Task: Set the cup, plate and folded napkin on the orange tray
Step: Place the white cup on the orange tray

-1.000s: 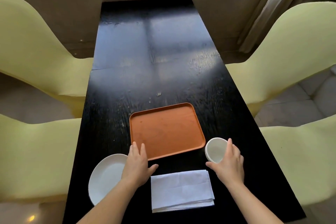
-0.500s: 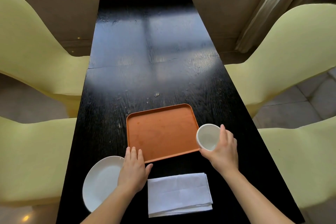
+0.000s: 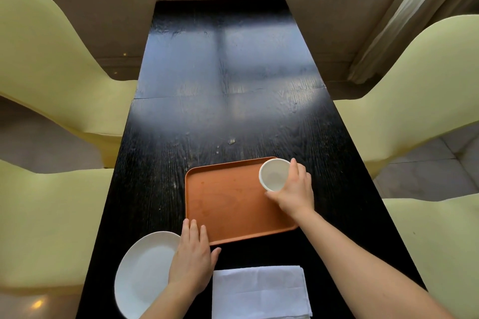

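One white cup (image 3: 274,175), mouth tipped toward the camera, is clasped by the right hand (image 3: 294,193) over the orange tray's (image 3: 228,204) far right corner, while the left hand (image 3: 191,257) lies flat, holding nothing, its fingers reaching the tray's near edge.

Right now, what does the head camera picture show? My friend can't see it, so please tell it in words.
A person's right hand holds a small white cup over the far right corner of an orange tray on a black table. The left hand rests flat beside a white plate, and a folded white napkin lies nearest the camera. Pale yellow chairs stand on both sides.
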The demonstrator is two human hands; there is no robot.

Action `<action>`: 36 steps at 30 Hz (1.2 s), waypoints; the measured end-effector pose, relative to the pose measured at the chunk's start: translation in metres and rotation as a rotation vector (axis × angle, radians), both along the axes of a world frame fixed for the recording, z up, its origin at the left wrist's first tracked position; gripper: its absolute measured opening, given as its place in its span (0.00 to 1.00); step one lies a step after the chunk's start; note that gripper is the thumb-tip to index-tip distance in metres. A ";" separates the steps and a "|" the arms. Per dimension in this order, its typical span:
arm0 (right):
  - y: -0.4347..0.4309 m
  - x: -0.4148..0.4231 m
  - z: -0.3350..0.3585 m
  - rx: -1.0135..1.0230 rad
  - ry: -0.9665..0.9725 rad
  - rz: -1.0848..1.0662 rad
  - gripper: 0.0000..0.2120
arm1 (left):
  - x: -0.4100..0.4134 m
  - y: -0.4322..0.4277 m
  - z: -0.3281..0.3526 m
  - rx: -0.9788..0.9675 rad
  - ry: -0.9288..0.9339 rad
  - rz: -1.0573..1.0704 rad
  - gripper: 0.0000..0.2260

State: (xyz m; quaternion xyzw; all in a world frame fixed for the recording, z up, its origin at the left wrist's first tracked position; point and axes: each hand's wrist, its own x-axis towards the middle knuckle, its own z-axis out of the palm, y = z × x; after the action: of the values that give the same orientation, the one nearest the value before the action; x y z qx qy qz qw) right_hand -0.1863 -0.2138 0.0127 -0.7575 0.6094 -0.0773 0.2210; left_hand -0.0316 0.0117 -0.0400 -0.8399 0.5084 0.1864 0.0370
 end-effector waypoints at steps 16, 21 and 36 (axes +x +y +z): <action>-0.023 0.026 -0.020 0.009 -0.050 -0.020 0.55 | -0.001 0.002 0.008 0.075 -0.021 0.004 0.35; -0.029 0.025 -0.024 0.016 -0.073 -0.023 0.55 | -0.001 0.001 0.009 0.039 -0.031 -0.018 0.33; -0.039 0.022 -0.027 0.059 -0.150 -0.027 0.58 | 0.002 0.003 -0.016 0.012 0.012 -0.023 0.33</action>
State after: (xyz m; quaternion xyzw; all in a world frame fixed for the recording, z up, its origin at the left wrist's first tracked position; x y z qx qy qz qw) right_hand -0.1640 -0.2531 -0.0139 -0.7345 0.6033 -0.1190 0.2872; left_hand -0.0296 0.0142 -0.0559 -0.8327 0.5169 0.1941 0.0409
